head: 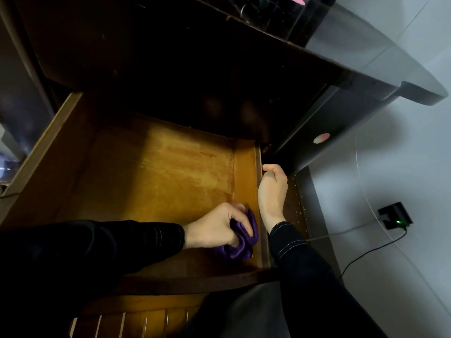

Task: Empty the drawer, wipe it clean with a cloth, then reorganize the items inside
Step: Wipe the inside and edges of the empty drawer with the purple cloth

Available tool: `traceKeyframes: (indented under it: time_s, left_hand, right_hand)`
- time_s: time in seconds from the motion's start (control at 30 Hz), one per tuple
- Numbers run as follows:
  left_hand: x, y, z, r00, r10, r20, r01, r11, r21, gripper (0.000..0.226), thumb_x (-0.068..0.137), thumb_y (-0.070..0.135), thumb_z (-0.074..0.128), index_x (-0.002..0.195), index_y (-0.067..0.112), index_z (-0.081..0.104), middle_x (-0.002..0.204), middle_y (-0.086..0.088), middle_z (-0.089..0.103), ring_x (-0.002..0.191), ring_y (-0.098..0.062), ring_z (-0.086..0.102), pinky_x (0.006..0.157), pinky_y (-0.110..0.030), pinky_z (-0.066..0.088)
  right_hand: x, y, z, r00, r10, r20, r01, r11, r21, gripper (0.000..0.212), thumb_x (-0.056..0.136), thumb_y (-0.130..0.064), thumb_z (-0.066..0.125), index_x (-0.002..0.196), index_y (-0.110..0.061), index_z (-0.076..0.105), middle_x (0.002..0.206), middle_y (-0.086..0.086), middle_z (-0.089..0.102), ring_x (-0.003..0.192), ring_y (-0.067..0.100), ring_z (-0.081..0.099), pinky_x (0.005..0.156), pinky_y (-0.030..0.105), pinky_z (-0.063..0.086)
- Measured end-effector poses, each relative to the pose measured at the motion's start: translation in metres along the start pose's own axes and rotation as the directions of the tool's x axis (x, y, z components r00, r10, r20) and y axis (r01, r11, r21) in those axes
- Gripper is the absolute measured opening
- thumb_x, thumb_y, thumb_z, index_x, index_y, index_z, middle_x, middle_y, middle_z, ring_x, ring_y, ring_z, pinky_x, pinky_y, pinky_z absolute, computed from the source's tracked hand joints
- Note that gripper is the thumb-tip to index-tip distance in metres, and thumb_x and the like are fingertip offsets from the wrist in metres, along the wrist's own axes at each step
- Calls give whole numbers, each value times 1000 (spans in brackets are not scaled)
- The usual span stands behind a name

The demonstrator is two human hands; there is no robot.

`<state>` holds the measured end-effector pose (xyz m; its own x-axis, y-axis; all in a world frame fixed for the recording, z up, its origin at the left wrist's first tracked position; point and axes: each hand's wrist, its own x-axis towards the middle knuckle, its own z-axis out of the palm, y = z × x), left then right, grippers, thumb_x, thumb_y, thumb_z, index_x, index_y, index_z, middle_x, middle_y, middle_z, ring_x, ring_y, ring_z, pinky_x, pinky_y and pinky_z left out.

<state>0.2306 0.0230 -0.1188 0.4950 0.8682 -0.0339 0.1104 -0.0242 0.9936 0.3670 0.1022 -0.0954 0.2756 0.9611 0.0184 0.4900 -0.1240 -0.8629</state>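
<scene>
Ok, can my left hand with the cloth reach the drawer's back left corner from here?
Probably yes. The left hand grips the purple cloth at the front right of the drawer, and its floor looks bare, though the dark back may hide something.

Open wooden drawer (158, 172) (crumpled purple cloth (244, 242) inside)

Counted: 1 drawer (158, 172), pulled open. 1 cloth (242, 243), purple, at the drawer's near right corner. 2 hands: left hand (214, 225) gripped the cloth, right hand (272, 189) gripped the drawer's right edge. Outside the drawer, on the right: 1 black adapter (394, 214), 1 green light (399, 222) lit on it.
</scene>
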Motion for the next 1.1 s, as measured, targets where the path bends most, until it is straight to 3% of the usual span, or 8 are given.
traceKeyframes:
  time_s: [0.17, 0.3, 0.47, 0.67, 0.77, 0.83, 0.97, 1.1]
  left_hand:
    - [-6, 0, 3, 980, -79, 183, 50, 986, 161, 36, 70, -14, 74, 100, 5, 78, 103, -14, 66, 100, -30, 61, 95, -44, 50]
    - [-8, 7, 2, 985, -23, 173, 15, 999, 50, 32, 71, -8, 79, 99, 9, 79, 103, -11, 61, 91, -20, 60, 85, -28, 52]
    - [-13, -3, 10, 974, -58, 218, 40, 996, 83, 32, 72, -10, 78, 101, 3, 78, 90, 6, 57, 76, 0, 54, 72, -12, 43]
    - [-2, 0, 2, 999, -44, -23, 43, 998, -55, 33, 71, -15, 77, 97, 4, 78, 81, 14, 67, 73, 3, 61, 72, -14, 48]
    - [13, 7, -8, 974, -41, -222, 17, 994, -110, 35, 71, -21, 73, 97, 2, 77, 92, -2, 69, 87, -12, 64, 86, -24, 52]
    - [16, 8, -9, 969, -23, -244, 1, 996, -88, 34, 70, -22, 72, 95, 1, 76, 97, -11, 65, 90, -18, 62, 88, -26, 50]
    - [-1, -2, 0, 1000, -14, 7, 14, 1000, -10, 30, 71, -15, 77, 96, 2, 78, 90, -7, 65, 77, -7, 61, 77, -21, 51]
    - [-13, -7, 9, 977, 30, 212, -48, 996, 80, 28, 75, -4, 80, 102, 5, 79, 104, -13, 63, 93, -23, 62, 84, -29, 54]
  right_hand:
    - [1, 1, 0, 1000, 1, -2, -1, 1000, -13, 33, 101, -14, 35, 117, -15, 63, 98, 4, 67, 89, 20, 63, 84, 46, 55]
    - [2, 2, 0, 1000, -3, -8, 3, 1000, -7, 32, 100, -15, 35, 115, -16, 64, 98, 7, 67, 88, 24, 63, 81, 46, 54]
    - [2, 3, 2, 1000, -9, -2, 9, 1000, -2, 31, 100, -17, 36, 117, -18, 63, 95, 6, 66, 83, 20, 61, 74, 38, 51]
    - [3, 4, 2, 1000, 5, -10, -4, 1000, 8, 33, 97, -17, 36, 114, -20, 64, 95, 3, 66, 83, 18, 61, 75, 38, 51]
    - [4, 5, 1, 1000, -10, -2, 10, 1000, 16, 32, 97, -16, 36, 114, -17, 64, 95, 1, 66, 85, 16, 61, 77, 38, 52]
    - [3, 5, 1, 1000, -21, -6, 22, 1000, 22, 31, 98, -15, 36, 114, -17, 63, 91, -4, 63, 82, 12, 60, 74, 35, 50]
    - [4, 6, 2, 1000, -10, -5, 10, 1000, 23, 32, 98, -16, 36, 114, -19, 63, 92, -1, 63, 78, 14, 57, 70, 34, 46]
    - [5, 7, 3, 1000, -17, -10, 17, 1000, -3, 33, 99, -15, 36, 116, -17, 63, 95, 7, 64, 78, 17, 56, 68, 33, 44]
